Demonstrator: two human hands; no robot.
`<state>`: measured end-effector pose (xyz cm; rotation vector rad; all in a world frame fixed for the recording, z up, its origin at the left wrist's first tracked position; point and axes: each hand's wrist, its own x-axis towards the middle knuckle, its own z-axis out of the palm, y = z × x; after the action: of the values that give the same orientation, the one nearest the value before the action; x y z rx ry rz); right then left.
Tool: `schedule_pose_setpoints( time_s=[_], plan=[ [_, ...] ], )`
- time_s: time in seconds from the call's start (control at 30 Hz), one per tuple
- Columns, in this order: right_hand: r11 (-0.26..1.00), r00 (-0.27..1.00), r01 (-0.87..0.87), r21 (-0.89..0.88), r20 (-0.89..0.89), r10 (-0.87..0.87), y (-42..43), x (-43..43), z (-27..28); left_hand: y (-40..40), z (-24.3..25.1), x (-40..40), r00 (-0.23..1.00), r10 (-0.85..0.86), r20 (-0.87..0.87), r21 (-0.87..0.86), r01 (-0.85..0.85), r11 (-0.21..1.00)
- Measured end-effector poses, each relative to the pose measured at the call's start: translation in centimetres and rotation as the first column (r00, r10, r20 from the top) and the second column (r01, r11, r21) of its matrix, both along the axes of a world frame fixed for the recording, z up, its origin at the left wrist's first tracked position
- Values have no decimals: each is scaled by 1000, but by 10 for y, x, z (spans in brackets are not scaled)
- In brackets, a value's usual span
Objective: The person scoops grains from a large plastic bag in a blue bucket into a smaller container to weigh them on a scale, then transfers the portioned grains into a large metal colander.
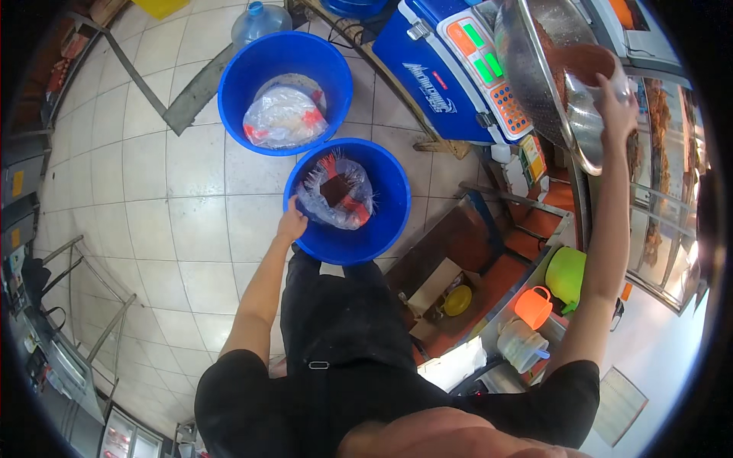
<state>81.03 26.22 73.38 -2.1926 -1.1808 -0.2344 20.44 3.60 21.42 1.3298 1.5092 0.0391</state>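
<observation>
My left hand (292,221) grips the near left rim of a blue plastic tub (394,220). Inside that tub sits a clear plastic bag (314,200) with red patches, rolled open around a dark reddish-brown content (335,190). At the upper right my right hand (617,111) holds a see-through container (621,80) with reddish-brown powder (590,62) in it. The container is tipped over a large stainless steel bowl (584,109). More of the brown stuff clings to the bowl's inner wall. The bowl stands at the keypad scale (509,109); its underside is hidden.
A second blue tub (229,86) with a plastic bag (280,114) touches the first. Behind it stands a water bottle (260,23). A blue cooler box (418,74) is beside the scale. An orange mug (534,307) and a green container (566,275) lie under my right arm.
</observation>
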Motion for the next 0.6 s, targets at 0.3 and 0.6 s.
schedule_pose_setpoints(
  time_s=[0.3,0.6],
  plan=[
    [904,676,201,-377,722,150,32,-26,-21,19,28,-10,994,15,-105,35,-12,999],
    [983,839,-183,-7,520,160,-73,-57,69,39,1,18,999,-44,18,341,35,939]
  ],
)
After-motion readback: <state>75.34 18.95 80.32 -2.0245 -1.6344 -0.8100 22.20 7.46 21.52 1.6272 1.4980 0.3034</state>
